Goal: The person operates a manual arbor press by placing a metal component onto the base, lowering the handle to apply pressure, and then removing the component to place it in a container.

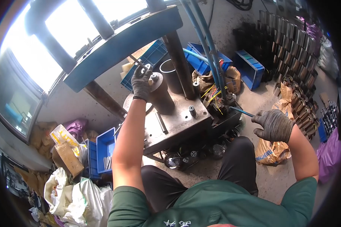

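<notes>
My left hand [141, 84], in a dark grey work glove, is closed around a small pale metal disc [143, 69] with holes. It holds the disc beside the top of a thick steel cylinder [161, 94] on the press table, under the blue crossbeam [129, 41]. A thin metal rod [133, 59] slants down to the disc; whether they are joined I cannot tell. My right hand [274, 125], gloved alike, grips the end of a blue lever [241, 111] sticking out of the valve unit at the press's right side.
On the steel press table [178, 126] lie a metal bar [161, 123] and a short bushing [192, 110]. A wide dark pipe [171, 75] stands behind the cylinder. Blue crates [250, 70], a brown sack [272, 151] and stacked metal tubes [291, 45] surround the press.
</notes>
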Demonstrator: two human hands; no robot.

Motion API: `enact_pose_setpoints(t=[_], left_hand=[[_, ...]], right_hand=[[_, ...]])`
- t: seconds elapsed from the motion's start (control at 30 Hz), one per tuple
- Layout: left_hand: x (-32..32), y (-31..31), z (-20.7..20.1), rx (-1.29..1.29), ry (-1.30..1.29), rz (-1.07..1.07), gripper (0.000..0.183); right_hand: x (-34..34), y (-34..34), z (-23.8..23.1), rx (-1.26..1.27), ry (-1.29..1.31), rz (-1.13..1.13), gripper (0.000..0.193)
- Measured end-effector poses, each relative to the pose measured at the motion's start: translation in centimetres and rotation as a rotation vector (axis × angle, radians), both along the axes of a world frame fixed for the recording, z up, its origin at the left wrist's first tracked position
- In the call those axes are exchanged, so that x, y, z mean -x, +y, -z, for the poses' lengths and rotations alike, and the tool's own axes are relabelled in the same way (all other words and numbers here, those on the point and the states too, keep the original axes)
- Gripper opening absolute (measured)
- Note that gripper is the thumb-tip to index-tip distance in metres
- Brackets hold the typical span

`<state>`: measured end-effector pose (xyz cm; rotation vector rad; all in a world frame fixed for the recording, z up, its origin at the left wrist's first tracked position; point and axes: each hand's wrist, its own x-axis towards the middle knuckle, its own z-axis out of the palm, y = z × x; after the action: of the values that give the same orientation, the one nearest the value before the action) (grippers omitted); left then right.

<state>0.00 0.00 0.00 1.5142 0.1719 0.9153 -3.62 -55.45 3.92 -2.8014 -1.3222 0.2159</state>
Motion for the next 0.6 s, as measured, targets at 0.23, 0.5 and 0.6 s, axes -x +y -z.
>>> enact_pose_setpoints(t=[0.23,0.5,0.6], left_hand=[[-0.1,-0.9,0.3,0.02,0.008,0.031,0.045],[-0.1,-1.5,-0.3,0.221,0.039,0.158,0.043],[-0.3,-1.2,-0.2,0.212,0.035,0.152,0.045]], right_hand=[[-0.1,-0.1,-0.7,-0.001,0.035,-0.024,0.043],[0.2,0.4,-0.3,0.024,0.014,-0.051,0.042],[0.3,0.5,-0.2,0.018,0.0,-0.067,0.041]])
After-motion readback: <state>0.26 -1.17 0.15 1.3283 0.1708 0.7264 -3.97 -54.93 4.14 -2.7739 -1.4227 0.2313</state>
